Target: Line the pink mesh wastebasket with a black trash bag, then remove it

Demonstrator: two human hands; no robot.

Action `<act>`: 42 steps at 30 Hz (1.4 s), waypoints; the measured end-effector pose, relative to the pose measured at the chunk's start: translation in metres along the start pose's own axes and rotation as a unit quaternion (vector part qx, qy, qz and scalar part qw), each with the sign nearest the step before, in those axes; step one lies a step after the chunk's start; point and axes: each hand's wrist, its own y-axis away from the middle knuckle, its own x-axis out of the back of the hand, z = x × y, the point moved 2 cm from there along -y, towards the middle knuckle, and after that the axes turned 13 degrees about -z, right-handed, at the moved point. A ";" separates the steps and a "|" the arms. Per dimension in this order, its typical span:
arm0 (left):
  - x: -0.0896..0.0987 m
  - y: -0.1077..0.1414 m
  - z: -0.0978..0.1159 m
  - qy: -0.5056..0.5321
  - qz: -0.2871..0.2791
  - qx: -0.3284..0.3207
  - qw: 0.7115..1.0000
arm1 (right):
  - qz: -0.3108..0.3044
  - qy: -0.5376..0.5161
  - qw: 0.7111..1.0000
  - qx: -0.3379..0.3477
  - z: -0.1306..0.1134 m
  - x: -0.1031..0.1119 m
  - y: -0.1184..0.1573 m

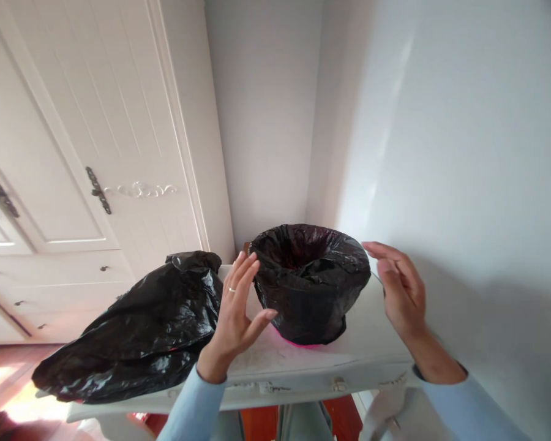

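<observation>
A trash can [310, 346], with a bit of its pink base showing, stands upright on the white table. A black trash bag [303, 306] lines it and folds down over its rim and outside. My left hand [239, 312], with a ring on one finger, is at the can's left side, fingers apart and fingertips close to the rim. At the right side, my right hand [401, 291] is open with loosely curved fingers near the rim. Whether either hand touches the bag I cannot tell. Neither hand grips anything.
Left of the can, a full-looking black plastic bag [151, 331] lies across the table [257, 367] and hangs past its left end. A white wardrobe [119, 122] stands on the left. Pale walls [463, 153] meet in a corner behind the table.
</observation>
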 end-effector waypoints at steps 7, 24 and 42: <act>0.013 -0.045 0.012 -0.129 -0.141 -0.124 0.974 | -0.638 0.138 0.757 0.020 -0.023 -0.042 -0.085; -0.031 -0.043 0.102 -0.256 -0.031 0.015 0.966 | -0.637 0.242 0.728 0.073 -0.021 -0.012 -0.094; 0.037 -0.018 0.030 -0.126 -0.125 -0.068 0.982 | -0.596 0.369 0.710 0.070 -0.002 -0.015 -0.098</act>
